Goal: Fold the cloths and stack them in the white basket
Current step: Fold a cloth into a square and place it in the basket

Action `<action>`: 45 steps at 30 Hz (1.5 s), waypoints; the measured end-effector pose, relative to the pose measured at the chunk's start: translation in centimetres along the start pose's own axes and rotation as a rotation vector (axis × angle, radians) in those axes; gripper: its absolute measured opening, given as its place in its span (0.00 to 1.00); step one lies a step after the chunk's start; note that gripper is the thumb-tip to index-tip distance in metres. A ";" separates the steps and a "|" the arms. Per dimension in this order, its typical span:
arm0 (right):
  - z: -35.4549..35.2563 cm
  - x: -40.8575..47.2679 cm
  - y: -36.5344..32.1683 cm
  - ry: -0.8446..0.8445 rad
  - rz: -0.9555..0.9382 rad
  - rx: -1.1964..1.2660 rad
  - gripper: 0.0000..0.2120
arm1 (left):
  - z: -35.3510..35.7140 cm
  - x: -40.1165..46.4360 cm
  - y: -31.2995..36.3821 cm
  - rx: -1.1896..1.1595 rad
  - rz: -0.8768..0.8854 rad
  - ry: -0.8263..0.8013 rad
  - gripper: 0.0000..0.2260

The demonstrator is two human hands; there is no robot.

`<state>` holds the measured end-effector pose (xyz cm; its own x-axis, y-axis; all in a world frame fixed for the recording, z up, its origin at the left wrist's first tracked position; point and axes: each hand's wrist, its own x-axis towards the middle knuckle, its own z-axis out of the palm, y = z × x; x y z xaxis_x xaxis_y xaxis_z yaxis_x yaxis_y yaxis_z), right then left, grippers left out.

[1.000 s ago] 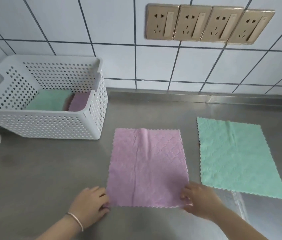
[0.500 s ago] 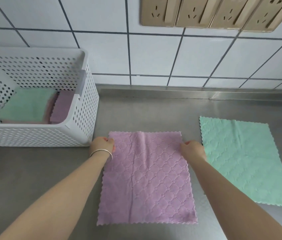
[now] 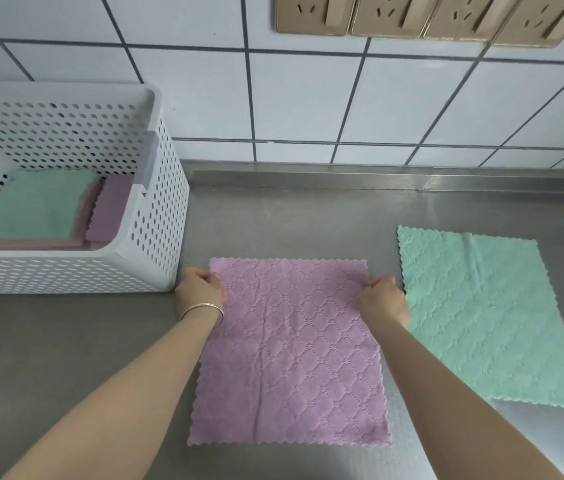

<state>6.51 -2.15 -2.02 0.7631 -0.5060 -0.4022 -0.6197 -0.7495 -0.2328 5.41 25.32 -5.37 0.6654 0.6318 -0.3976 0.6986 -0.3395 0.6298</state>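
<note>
A purple cloth lay flat beside a flat green cloth. The white basket held folded cloths, maybe four or more.

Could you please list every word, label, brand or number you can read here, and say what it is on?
None can be read. The wall sockets, white basket, purple cloth, green cloth, tiles and bracelet show no print at all.
</note>
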 end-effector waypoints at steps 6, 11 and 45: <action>0.6 -5.1 2.8 0.077 -0.577 -0.082 0.12 | -2.4 -5.2 -2.0 0.280 0.557 -0.125 0.05; 4.1 -10.0 7.2 0.058 -0.849 -0.281 0.24 | -2.2 -9.2 -7.7 0.824 1.008 -0.201 0.24; 0.3 -11.4 12.2 -0.167 -0.453 0.328 0.09 | -8.4 -12.7 -10.9 0.152 0.629 -0.323 0.15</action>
<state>-9.79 -5.41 -0.51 0.9426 -0.0717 -0.3261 -0.2828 -0.6908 -0.6655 -12.85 26.85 -1.56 0.9816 0.0553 -0.1830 0.1713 -0.6789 0.7139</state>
